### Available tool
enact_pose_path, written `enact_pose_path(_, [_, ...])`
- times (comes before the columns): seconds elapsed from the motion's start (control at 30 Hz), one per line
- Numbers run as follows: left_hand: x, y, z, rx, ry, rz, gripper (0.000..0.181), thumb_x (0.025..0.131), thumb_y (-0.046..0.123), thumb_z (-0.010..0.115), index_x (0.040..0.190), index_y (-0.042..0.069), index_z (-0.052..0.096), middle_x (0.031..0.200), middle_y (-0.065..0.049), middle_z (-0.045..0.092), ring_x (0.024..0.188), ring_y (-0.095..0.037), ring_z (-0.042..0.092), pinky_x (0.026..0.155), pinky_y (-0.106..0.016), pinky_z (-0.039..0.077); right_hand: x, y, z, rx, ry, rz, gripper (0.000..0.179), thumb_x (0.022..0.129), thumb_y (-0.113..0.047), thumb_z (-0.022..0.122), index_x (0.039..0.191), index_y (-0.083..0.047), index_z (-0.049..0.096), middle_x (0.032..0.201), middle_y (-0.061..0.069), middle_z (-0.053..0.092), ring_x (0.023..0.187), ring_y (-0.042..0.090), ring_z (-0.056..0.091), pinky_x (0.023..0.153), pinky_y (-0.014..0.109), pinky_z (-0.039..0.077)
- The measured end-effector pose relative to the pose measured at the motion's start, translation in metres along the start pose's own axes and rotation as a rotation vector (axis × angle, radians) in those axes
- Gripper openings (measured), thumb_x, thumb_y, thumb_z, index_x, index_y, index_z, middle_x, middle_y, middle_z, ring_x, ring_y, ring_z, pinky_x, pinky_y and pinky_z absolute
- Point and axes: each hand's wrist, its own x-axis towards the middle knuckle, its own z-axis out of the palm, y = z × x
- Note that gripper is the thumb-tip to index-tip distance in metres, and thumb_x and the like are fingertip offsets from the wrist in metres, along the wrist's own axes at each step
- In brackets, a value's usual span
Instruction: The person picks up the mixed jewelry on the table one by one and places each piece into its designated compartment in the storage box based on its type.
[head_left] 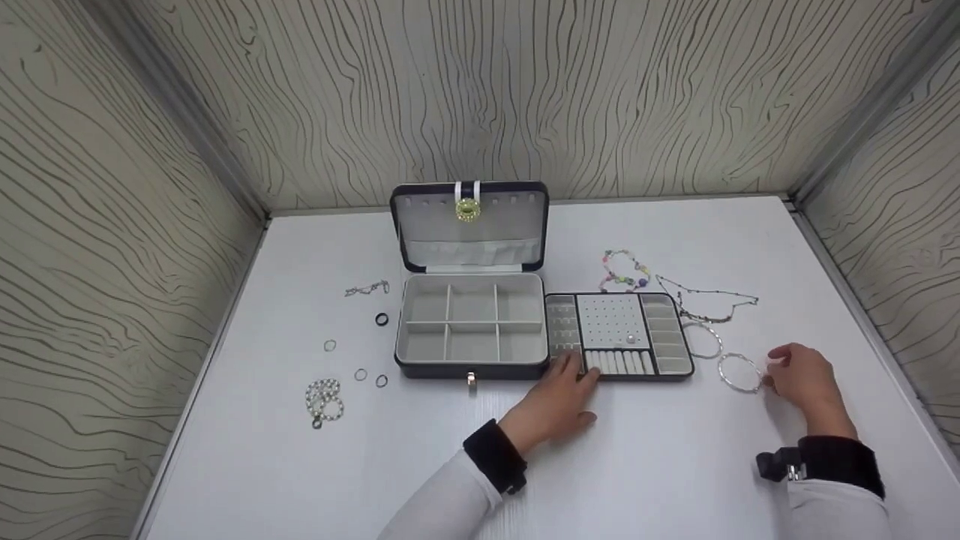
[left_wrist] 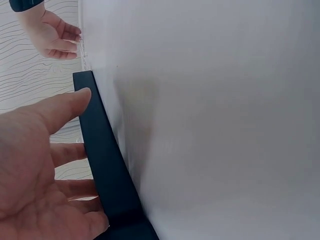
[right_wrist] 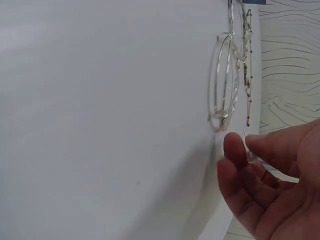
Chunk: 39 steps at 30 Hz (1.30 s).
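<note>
In the head view my left hand [head_left: 553, 401] rests its fingertips on the front left corner of a jewelry tray [head_left: 636, 376]. The left wrist view shows its fingers [left_wrist: 70, 189] loosely extended along the tray's dark side. At the far right, my right hand [head_left: 810, 381] pinches a small earring [right_wrist: 251, 157] between thumb and fingertips; a thin pin and a clear bead show. Just left of that hand lies a silver bangle [head_left: 739, 389], with a second bangle [head_left: 721, 346] against the tray's right side. A stud [head_left: 631, 339] sits on the tray's pegboard panel.
A jewelry box [head_left: 471, 370] with its lid [head_left: 471, 228] raised adjoins the tray. A bead bracelet [head_left: 621, 280] and dark chain necklace [head_left: 718, 319] lie behind. To the left are a silver chain [head_left: 367, 289], black ring [head_left: 377, 319], several thin rings and a pearl necklace [head_left: 322, 384].
</note>
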Motion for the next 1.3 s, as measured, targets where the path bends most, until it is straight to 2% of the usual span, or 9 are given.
enact_pose_path(0.17, [-0.001,-0.001,-0.001,-0.004,0.002,0.005,0.070,0.092,0.041,0.066,0.151,0.016,0.037,0.155,-0.020,0.026,0.143,-0.036,0.025,0.113,-0.039,0.026,-0.003,-0.031,0.006,0.117,0.088,-0.061,0.029,0.098,-0.005,0.050,0.117,0.016,0.055,0.099,0.027,0.062,0.077,0.020,0.068,0.059,0.021,0.050])
enact_pose_path(0.27, [-0.001,-0.001,-0.002,-0.004,0.004,0.007,0.070,0.092,0.042,0.065,0.151,0.016,0.037,0.155,-0.020,0.025,0.143,-0.036,0.023,0.113,-0.039,0.025,-0.005,-0.053,0.010,0.199,0.073,-0.096,0.032,0.100,-0.009,0.049,0.122,0.014,0.053,0.101,0.024,0.064,0.077,0.009,0.067,0.063,0.018,0.049])
enact_pose_path(0.37, [-0.001,-0.001,-0.001,-0.015,-0.001,0.003,0.071,0.093,0.042,0.065,0.152,0.017,0.036,0.156,-0.020,0.023,0.144,-0.036,0.022,0.113,-0.039,0.024,-0.007,-0.071,0.014,0.263,0.026,-0.143,0.034,0.102,-0.008,0.047,0.128,0.013,0.051,0.101,0.020,0.066,0.079,0.005,0.066,0.071,0.018,0.051])
enact_pose_path(0.53, [0.000,-0.002,-0.001,-0.025,-0.006,-0.001,0.071,0.092,0.042,0.065,0.152,0.017,0.036,0.157,-0.019,0.022,0.144,-0.036,0.022,0.113,-0.039,0.026,-0.006,-0.092,0.026,0.293,-0.026,-0.217,0.032,0.101,-0.005,0.047,0.129,0.010,0.051,0.106,0.019,0.062,0.085,0.011,0.066,0.076,0.026,0.054])
enact_pose_path(0.7, [0.000,-0.002,0.000,0.013,0.003,0.009,0.070,0.093,0.042,0.065,0.152,0.016,0.037,0.155,-0.020,0.025,0.143,-0.036,0.025,0.112,-0.038,0.027,-0.003,-0.105,0.042,0.313,-0.053,-0.239,0.031,0.098,-0.005,0.053,0.125,0.009,0.051,0.114,0.021,0.054,0.091,0.020,0.066,0.074,0.027,0.054])
enact_pose_path(0.83, [0.000,-0.001,0.000,0.030,0.011,0.015,0.069,0.093,0.042,0.065,0.151,0.016,0.038,0.154,-0.020,0.026,0.142,-0.036,0.026,0.113,-0.037,0.027,0.000,-0.108,0.053,0.303,-0.079,-0.245,0.028,0.097,-0.007,0.055,0.120,0.008,0.056,0.114,0.022,0.057,0.096,0.025,0.066,0.074,0.024,0.054])
enact_pose_path(1.0, [0.000,-0.002,0.001,0.013,0.009,0.015,0.070,0.092,0.042,0.065,0.151,0.016,0.037,0.155,-0.022,0.025,0.143,-0.037,0.024,0.113,-0.038,0.025,0.005,-0.110,0.063,0.300,-0.091,-0.248,0.030,0.097,-0.004,0.055,0.123,0.010,0.058,0.117,0.026,0.058,0.098,0.031,0.066,0.075,0.026,0.054])
enact_pose_path(1.2, [-0.001,-0.002,0.000,0.017,0.011,0.016,0.070,0.093,0.042,0.065,0.152,0.016,0.037,0.155,-0.021,0.025,0.143,-0.036,0.023,0.114,-0.038,0.023,0.011,-0.112,0.074,0.308,-0.087,-0.219,0.030,0.098,-0.003,0.053,0.125,0.009,0.059,0.121,0.027,0.057,0.096,0.030,0.065,0.078,0.031,0.055])
enact_pose_path(1.3, [-0.002,-0.002,-0.001,0.017,0.011,0.018,0.070,0.093,0.042,0.064,0.152,0.015,0.037,0.155,-0.021,0.025,0.144,-0.036,0.023,0.114,-0.038,0.022,0.013,-0.112,0.080,0.281,-0.079,-0.229,0.028,0.098,-0.003,0.054,0.124,0.007,0.060,0.119,0.025,0.059,0.095,0.029,0.065,0.078,0.032,0.054])
